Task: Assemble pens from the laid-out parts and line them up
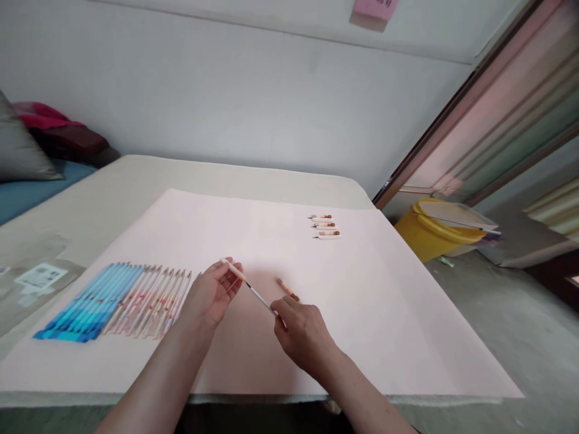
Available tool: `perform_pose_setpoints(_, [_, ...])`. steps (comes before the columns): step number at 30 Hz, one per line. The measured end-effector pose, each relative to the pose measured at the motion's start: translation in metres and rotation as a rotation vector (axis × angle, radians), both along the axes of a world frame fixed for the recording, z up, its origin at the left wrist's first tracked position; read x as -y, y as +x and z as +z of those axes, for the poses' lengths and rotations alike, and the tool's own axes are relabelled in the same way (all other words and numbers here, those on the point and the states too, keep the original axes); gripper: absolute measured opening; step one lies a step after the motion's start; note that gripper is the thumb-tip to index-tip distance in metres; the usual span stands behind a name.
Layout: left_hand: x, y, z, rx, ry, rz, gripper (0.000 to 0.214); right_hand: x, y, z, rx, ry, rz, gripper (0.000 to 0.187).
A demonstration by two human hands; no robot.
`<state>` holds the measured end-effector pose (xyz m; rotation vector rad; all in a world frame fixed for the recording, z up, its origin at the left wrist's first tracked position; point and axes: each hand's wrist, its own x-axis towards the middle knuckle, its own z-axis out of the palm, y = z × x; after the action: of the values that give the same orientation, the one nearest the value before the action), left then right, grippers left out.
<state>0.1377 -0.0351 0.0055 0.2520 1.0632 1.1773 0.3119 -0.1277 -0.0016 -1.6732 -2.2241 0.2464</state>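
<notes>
My left hand (221, 289) pinches a short cream pen barrel (234, 270) between thumb and fingers, tilted down toward the right. A thin white pen refill (261, 299) with a dark tip lines up with the barrel's lower end. Whether the tip is just inside or only touching, I cannot tell. My right hand (301, 328) is closed on the refill's other end. Just beyond that hand, a brown-orange pen part (288, 290) with a greyish end lies on the pale pink sheet (384, 325).
To the left lie a row of blue pens (93, 301) and a row of white-and-pink pens (151, 298). Several small brown pen parts and white refills (324, 226) lie at the back right. Beyond the table's right side stands a yellow bucket (425, 232).
</notes>
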Motion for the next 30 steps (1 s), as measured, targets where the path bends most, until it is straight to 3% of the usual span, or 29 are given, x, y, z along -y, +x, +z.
perform_pose_setpoints(8, [0.007, 0.007, 0.008, -0.075, 0.041, -0.073, 0.012, -0.001, 0.001, -0.001, -0.084, 0.034, 0.001, 0.019])
perform_pose_setpoints(18, [0.033, 0.037, 0.001, -0.042, 0.071, -0.196, 0.006, -0.006, -0.001, -0.006, -0.347, 0.063, -0.094, 0.017])
perform_pose_setpoints(25, [0.037, 0.041, 0.0, -0.041, 0.077, -0.241, 0.007, -0.007, -0.002, -0.007, -0.332, 0.079, -0.076, 0.018])
perform_pose_setpoints(30, [0.033, 0.037, -0.001, -0.072, 0.099, -0.179, 0.007, -0.006, -0.003, -0.004, -0.295, 0.063, -0.077, 0.02])
